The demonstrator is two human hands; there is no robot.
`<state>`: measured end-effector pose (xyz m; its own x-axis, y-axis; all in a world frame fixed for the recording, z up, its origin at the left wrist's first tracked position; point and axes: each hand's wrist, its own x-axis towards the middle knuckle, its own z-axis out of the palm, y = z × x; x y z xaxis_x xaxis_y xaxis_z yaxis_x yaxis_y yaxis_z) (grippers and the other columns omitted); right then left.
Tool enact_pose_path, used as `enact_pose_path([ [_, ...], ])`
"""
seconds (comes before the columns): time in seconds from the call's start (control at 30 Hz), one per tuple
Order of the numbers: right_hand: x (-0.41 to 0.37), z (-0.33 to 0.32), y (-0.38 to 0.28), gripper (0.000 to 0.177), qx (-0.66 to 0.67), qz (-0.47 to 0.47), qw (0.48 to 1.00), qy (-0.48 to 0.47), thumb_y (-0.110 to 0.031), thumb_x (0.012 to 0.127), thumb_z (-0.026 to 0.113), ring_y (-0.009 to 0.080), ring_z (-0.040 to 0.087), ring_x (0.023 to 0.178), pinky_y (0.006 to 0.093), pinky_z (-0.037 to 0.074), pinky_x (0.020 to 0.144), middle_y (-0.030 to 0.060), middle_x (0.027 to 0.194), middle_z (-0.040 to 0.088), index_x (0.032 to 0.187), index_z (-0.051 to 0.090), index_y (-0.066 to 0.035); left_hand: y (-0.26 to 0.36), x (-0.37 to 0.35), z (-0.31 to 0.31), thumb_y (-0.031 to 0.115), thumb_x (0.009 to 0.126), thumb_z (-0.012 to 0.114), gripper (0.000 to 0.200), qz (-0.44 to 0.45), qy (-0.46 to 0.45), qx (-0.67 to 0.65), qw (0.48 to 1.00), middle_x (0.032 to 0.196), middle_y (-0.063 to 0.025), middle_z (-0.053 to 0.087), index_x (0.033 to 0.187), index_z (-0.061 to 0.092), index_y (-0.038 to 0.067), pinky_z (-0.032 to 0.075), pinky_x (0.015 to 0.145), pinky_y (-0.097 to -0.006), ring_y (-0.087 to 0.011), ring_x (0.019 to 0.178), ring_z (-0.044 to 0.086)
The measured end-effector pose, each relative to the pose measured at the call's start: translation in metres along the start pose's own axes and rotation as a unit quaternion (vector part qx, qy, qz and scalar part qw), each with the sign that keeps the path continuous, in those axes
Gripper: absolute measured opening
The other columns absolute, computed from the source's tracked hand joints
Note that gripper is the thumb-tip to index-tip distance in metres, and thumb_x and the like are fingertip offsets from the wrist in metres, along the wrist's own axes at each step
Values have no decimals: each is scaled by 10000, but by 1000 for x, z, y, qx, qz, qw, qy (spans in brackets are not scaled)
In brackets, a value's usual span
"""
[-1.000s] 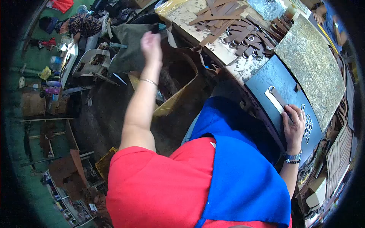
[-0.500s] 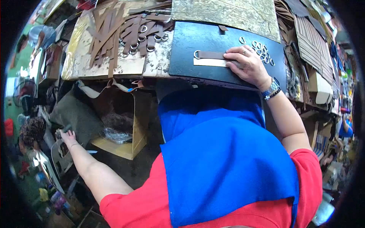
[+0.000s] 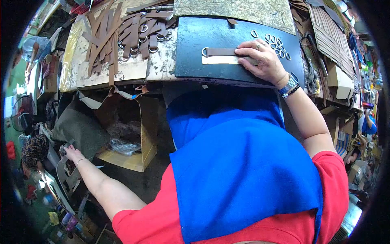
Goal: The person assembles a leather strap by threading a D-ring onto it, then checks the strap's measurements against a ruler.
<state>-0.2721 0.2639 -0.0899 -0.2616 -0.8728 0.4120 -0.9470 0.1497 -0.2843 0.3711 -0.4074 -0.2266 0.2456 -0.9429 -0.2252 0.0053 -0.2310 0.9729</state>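
Head view: the right hand (image 3: 263,61) lies flat, fingers together, pressing a brown leather strap (image 3: 221,51) with a metal D-ring onto a black mat (image 3: 191,36) on the workbench. The left hand (image 3: 73,153) hangs low beside an olive cloth (image 3: 81,128); whether it grips anything cannot be told.

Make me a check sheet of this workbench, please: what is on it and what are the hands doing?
Surface: worn worktable with a dark mat on it.
Job's things: brown strap with ring, beside a pale strip, on the mat.
Clutter: strap pile, loose metal rings, cardboard box below.
Hands: right hand presses the strap; left hand reaches low beside a grey bag.
Cables: nothing seen.
Surroundings: another person at left.
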Motion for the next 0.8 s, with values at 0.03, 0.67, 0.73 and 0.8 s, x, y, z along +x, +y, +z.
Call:
enact_pose_path([
  [0.03, -1, 0, 0, 205, 3, 4, 1000, -2, -196, 870, 735, 259, 646, 996, 386, 499, 907, 50, 1077, 687, 1063, 715, -130, -2, -1, 0, 581, 1007, 403, 751, 25, -7, -2, 1000, 1629, -5, 306, 1557, 284, 83, 93, 1205, -477, -169, 1425, 381],
  [0.67, 3, 2, 6, 195, 101, 56, 993, -10, -39, 867, 669, 250, 656, 1011, 364, 487, 932, 55, 1061, 701, 1038, 730, -112, 18, -72, 28, 551, 970, 475, 771, -37, 39, -7, 999, 1642, -46, 242, 1562, 256, 107, 159, 1170, -504, -176, 1455, 318],
  [0.73, 3, 2, 7, 188, 111, 62, 992, -7, -44, 870, 674, 244, 657, 1010, 360, 487, 933, 56, 1057, 704, 1039, 728, -105, 23, -73, 41, 464, 976, 533, 706, -23, 90, 19, 995, 1572, -105, 335, 1522, 322, 70, 257, 1137, -479, -211, 1392, 392],
  [0.8, 4, 2, 7, 176, 128, 70, 989, -4, -56, 876, 676, 237, 657, 1011, 355, 488, 930, 58, 1054, 708, 1040, 726, -96, 20, -79, 61, 357, 979, 589, 620, 116, 108, 89, 983, 1464, -148, 444, 1468, 394, 30, 353, 1086, -438, -245, 1299, 474],
])
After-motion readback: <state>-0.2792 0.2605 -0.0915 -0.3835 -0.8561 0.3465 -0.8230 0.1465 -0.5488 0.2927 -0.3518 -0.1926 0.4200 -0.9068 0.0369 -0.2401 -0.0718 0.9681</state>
